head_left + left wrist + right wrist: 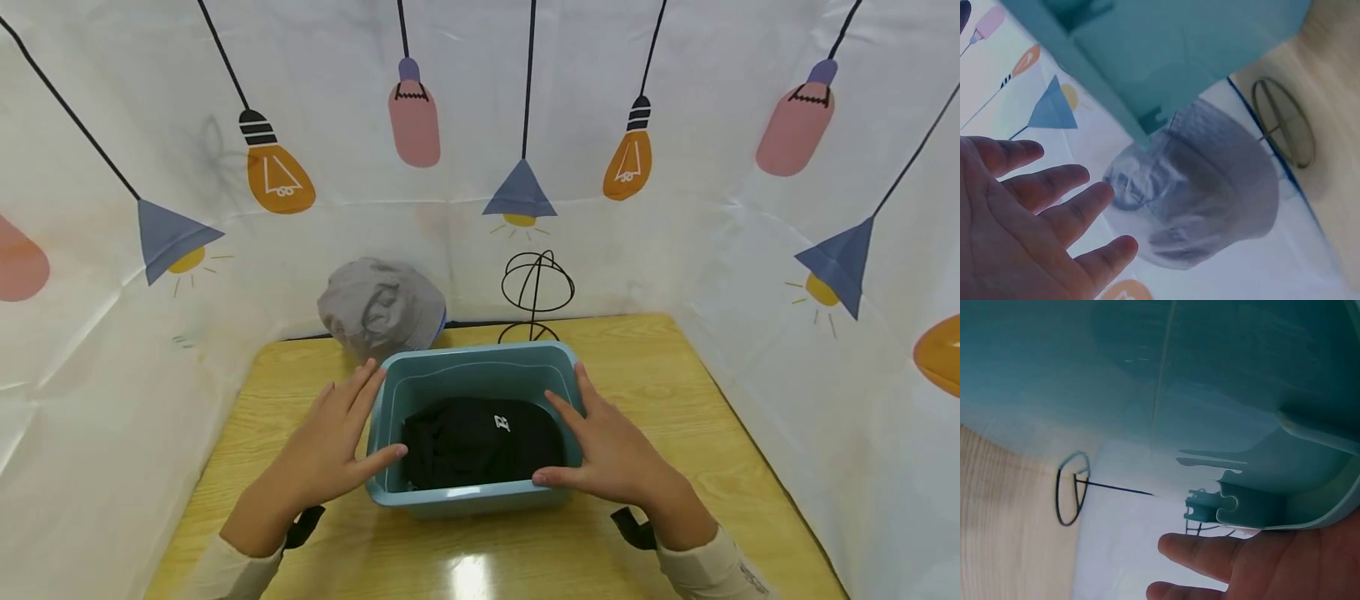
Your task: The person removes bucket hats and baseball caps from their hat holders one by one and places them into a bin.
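A blue-green plastic bin sits on the wooden table, and inside it lies a black cap with a small white logo. My left hand is at the bin's left side with its fingers straight and spread, thumb over the near left corner. The left wrist view shows that palm holding nothing. On the opposite side my right hand has its fingers extended along the right rim, thumb at the front edge. In the right wrist view, fingers lie right at the bin's rim.
Behind the bin, a grey hat rests at the back left on a support that is hidden. A black wire hat stand rises beside it. White sheeting printed with lamps surrounds the wooden table at the back and sides.
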The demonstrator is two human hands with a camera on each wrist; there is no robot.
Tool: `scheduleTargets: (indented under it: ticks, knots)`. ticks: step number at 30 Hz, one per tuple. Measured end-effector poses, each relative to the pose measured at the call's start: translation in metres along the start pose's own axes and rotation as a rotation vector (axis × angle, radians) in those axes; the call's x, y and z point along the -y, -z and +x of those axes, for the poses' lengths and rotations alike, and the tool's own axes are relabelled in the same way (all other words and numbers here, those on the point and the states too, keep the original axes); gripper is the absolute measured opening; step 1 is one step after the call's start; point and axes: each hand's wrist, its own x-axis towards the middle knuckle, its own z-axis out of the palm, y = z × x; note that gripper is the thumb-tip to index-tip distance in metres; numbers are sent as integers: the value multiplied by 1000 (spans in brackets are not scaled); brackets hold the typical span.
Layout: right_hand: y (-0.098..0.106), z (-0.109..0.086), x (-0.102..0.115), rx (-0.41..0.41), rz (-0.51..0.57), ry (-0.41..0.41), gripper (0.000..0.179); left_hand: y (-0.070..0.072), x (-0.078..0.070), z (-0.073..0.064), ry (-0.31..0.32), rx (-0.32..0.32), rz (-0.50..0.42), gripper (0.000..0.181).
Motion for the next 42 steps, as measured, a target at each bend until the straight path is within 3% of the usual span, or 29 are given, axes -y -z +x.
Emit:
scheduleTargets:
  ticks: [12, 19, 29, 35, 42]
  knots:
    - [-6, 0, -1, 32, 60, -27, 111, 22, 16, 10, 7, -14, 53, 104]
    - [-1, 0, 0, 53, 81, -70, 114, 39, 29, 33, -26, -73, 142, 101]
    - [-2, 0, -1, 54, 102, -86, 117, 58, 43, 54, 16, -71, 187, 102]
    - [-3, -1, -2, 48, 130, -85, 129, 63, 53, 62, 50, -65, 187, 102]
    - [-4, 0, 0, 66, 153, -136, 136, 66, 67, 75, 118, -16, 196, 102]
